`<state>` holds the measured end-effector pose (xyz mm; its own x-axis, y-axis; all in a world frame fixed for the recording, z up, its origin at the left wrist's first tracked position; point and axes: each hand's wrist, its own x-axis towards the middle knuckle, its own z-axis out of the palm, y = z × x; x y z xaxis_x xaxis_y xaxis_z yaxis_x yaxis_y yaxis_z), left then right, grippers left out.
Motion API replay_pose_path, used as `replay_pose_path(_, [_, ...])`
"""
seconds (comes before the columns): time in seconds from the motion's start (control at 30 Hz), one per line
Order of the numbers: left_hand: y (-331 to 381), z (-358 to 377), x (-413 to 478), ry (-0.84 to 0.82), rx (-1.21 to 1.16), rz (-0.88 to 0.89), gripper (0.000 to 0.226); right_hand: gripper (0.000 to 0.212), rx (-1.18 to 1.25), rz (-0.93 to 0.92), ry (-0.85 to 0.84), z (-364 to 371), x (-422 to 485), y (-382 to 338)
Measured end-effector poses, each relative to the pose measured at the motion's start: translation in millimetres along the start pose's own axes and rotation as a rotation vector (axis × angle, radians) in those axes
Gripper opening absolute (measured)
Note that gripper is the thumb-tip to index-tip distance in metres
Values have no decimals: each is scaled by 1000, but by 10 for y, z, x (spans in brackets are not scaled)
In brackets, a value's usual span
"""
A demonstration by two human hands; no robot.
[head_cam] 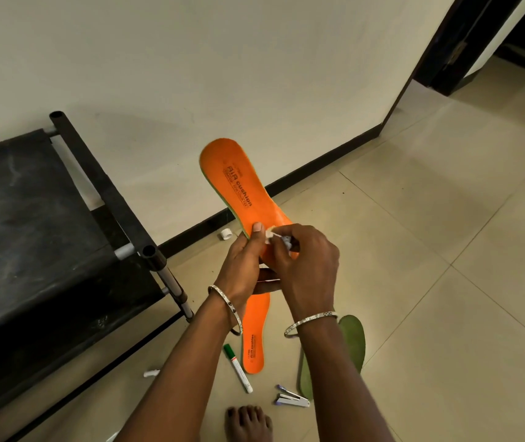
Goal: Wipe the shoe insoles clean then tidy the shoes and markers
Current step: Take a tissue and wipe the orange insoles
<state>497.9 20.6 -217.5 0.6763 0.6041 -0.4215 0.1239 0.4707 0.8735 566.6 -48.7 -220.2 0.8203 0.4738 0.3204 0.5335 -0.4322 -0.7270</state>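
Orange insoles, two: left hand [242, 266] grips held insole [238, 186]; floor insole [254, 339]; right hand [305, 269] pinches wad [269, 232]; one marker [237, 366].

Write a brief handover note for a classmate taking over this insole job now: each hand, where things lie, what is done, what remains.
Left hand grips the lower end of the orange insole, raised, printed side toward the camera. Right hand pinches a small white wad against it.
On the floor: second orange insole, green insole, green-capped marker.
Done: wiping under way; which insoles are clean cannot be told.
Left: finish wiping, then tidy the shoes and markers; no shoes in view.
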Motion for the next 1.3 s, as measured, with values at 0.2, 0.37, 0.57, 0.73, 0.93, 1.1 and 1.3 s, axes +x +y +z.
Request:
replay_pose_path(0.2, [33, 12, -16, -14, -43, -26, 34, 7, -88, 159, 21, -58, 48, 230])
replay_pose_path(0.37, [-1, 38, -19, 9, 44, 23, 36, 7, 50, -12, 19, -21, -13, -127])
replay_pose_path(0.57, [75, -32, -15, 41, -28, 5, 35, 2, -14, 91, 9, -78, 42, 101])
replay_pose_path(0.73, [75, -34, -5, 42, -48, 1, 34, 4, -30, 105, 52, -63, 29, 75])
replay_pose_path(0.93, [61, -40, 6, 57, -23, -5, 38, 7, 19, -31, 30, 3, -11, -92])
replay_pose_path(1.1, [108, -92, 9, 98, -108, -12, 43, 5, -79, 153, 14, -72, 39, 200])
replay_pose_path(1.3, [50, -28, 12, 76, -37, -15, 40, 8, -16, 34, 49, -35, 7, -29])
